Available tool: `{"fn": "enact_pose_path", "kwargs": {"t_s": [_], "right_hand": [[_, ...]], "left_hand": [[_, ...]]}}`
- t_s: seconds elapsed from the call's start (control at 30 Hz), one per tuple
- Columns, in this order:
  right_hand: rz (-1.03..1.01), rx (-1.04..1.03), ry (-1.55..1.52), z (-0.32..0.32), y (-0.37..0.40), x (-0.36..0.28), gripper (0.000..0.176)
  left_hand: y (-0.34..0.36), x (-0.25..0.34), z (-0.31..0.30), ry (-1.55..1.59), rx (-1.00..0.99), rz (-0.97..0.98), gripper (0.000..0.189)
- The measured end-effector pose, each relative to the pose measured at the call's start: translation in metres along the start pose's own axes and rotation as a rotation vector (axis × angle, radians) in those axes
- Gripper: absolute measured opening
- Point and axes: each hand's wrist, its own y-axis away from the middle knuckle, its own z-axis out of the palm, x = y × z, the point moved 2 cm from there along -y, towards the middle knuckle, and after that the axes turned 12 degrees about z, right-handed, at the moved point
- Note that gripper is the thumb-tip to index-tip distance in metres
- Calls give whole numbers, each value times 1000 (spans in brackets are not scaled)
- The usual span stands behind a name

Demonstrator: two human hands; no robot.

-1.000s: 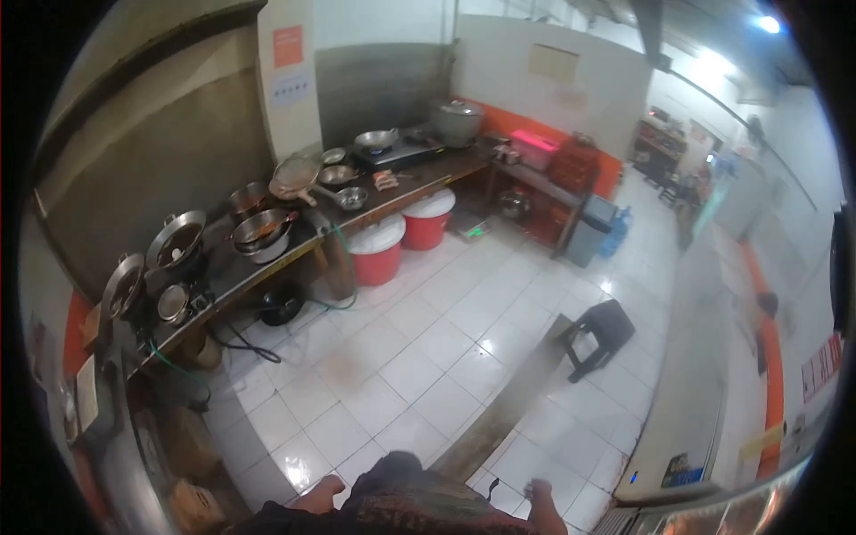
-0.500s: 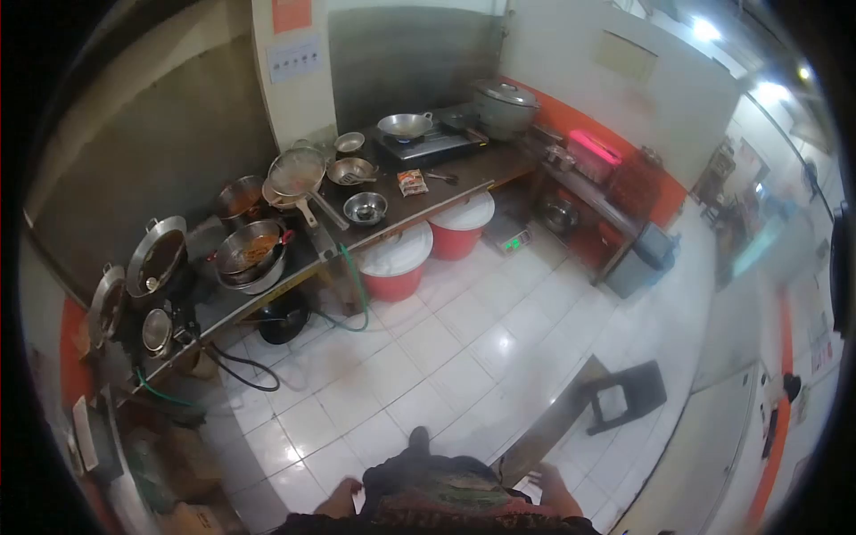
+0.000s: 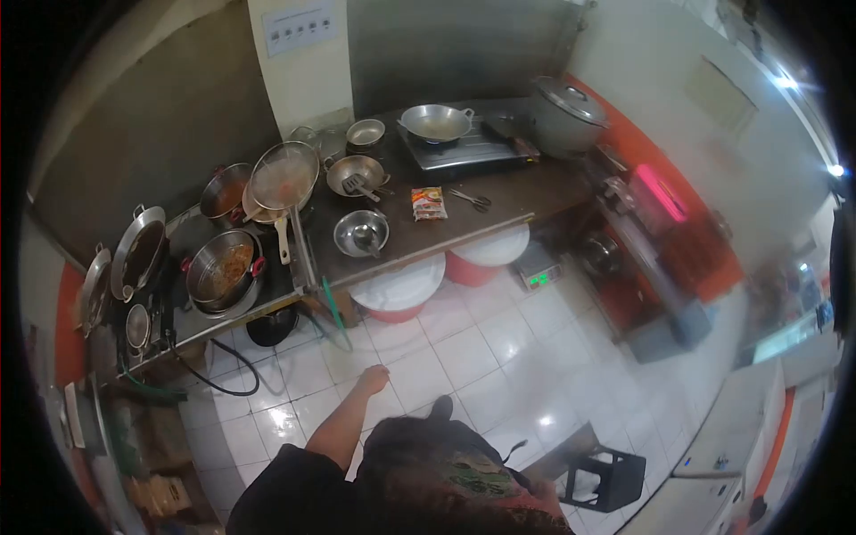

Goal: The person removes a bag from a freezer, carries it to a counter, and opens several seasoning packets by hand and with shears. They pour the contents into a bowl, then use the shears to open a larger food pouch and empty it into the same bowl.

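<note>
My left hand [image 3: 374,379] is held out over the white tiled floor, in front of the counter, with its fingers curled; whether anything is in them is too small to tell. It touches none of the cookware. Nearest on the counter are a steel bowl [image 3: 349,234] with a utensil in it and a red-and-white packet [image 3: 429,204]. Further left, a steel pan with red handles [image 3: 209,278] holds orange-brown food. A strainer [image 3: 283,176] lies behind it. My right hand is hidden beside my body.
A wok [image 3: 435,123] sits on the stove [image 3: 464,150], beside a large lidded pot [image 3: 567,120]. White-lidded red tubs [image 3: 397,314] stand under the counter. A black stool [image 3: 615,480] is on the floor at lower right, and a pink basket [image 3: 658,198] is on the right shelf.
The view has moved closer to the counter. My left hand has reached forward and away from my body. My right hand, seen low at the right before, has dropped out of sight.
</note>
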Motion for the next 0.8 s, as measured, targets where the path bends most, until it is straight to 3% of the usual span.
{"fn": "enact_pose_path", "kwargs": {"t_s": [0.03, 0.07, 0.1, 0.13, 0.2, 0.23, 0.37, 0.5, 0.57, 0.63, 0.67, 0.73, 0.8], "right_hand": [[181, -67, -385, -11, -57, 20, 15], [367, -145, -1034, -19, -124, 49, 14], [489, -264, -1498, -36, -189, 51, 16], [307, -122, -1077, -69, -210, 9, 17], [524, 144, -958, -117, -264, -88, 31], [501, 133, -970, -140, -297, -118, 35], [341, 73, -801, -213, -384, -243, 43], [389, 117, -776, -246, -454, -288, 43], [436, 119, -847, -266, -478, -315, 41], [414, 114, -845, -282, -491, -357, 41], [364, 87, -800, -293, -504, -362, 41], [263, 22, -725, -306, -533, -370, 40], [305, 28, -735, -325, -555, -402, 39]], "left_hand": [[-29, -21, 19, -119, 66, 196, 27], [-44, -16, 19, 119, 113, 110, 26], [-63, -2, 16, 354, 162, 22, 26], [-75, 11, 10, 590, 209, -72, 26], [-96, 38, -10, 820, 258, -204, 25], [-117, 49, -22, 938, 290, -258, 24], [-232, 43, -53, 817, 359, -68, 26], [-362, 47, -106, 1046, 427, -131, 33], [-433, 56, -145, 993, 504, -195, 43], [-491, 62, -174, 1006, 705, -204, 50], [-536, 26, -164, 870, 826, -183, 57], [-578, 16, -179, 893, 853, -418, 48], [-590, 24, -193, 960, 754, -540, 32]]}}
